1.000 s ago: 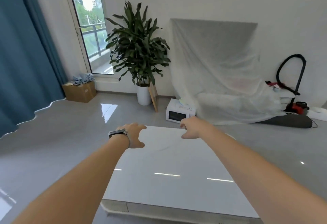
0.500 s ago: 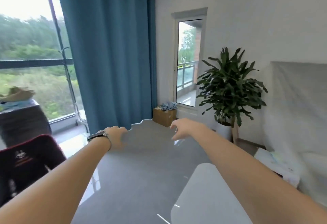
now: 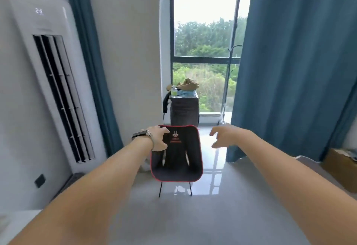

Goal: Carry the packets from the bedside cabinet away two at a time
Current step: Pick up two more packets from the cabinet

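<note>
Grey glossy floor fills the head view, with both arms stretched forward and nothing carried. The left hand [image 3: 158,138] and right hand [image 3: 225,135] hang loosely curled, empty, in front of a black chair [image 3: 176,159]. No packets or bedside cabinet show. Packets likely weigh little and crumple; pinching an edge or flat side should suit.

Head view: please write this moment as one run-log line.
left hand: empty, open | right hand: empty, open | packets: none visible | ahead: black red-trimmed fabric chair
</note>
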`<action>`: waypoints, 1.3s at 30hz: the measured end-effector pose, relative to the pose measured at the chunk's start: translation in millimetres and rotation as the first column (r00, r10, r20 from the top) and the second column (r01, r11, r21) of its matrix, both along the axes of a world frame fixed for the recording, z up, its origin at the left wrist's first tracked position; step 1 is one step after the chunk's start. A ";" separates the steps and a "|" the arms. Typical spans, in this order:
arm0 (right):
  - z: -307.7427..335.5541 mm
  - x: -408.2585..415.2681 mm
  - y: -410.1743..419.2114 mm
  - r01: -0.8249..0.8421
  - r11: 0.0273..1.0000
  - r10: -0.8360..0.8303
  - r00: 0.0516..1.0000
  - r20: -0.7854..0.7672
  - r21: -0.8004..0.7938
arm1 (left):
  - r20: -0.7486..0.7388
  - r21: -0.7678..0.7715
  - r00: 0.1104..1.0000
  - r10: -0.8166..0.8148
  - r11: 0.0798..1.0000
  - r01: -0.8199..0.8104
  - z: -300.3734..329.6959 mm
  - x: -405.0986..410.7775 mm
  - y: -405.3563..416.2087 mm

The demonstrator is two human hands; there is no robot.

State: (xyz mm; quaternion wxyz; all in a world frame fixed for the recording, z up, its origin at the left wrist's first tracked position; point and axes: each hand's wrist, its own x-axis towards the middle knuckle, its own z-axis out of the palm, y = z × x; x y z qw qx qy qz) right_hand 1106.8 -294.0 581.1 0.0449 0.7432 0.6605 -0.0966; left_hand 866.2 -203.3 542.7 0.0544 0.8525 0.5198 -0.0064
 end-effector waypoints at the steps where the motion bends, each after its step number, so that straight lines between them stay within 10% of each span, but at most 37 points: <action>1: 1.7 -10.3 29.4 -0.061 0.998 0.061 0.998 0.027 -0.005 | 0.010 -0.004 0.998 0.057 0.998 -0.057 3.8 -14.4 10.2; 15: -2.7 -351.9 263.0 -0.721 0.693 0.721 0.693 0.008 0.007 | -0.018 -0.077 0.651 0.759 0.648 -0.757 3.2 -345.7 50.4; 39: -3.6 -776.6 472.7 -0.948 0.319 0.948 0.319 -0.019 0.005 | -0.042 -0.125 0.199 0.979 0.193 -0.973 -4.9 -668.8 159.2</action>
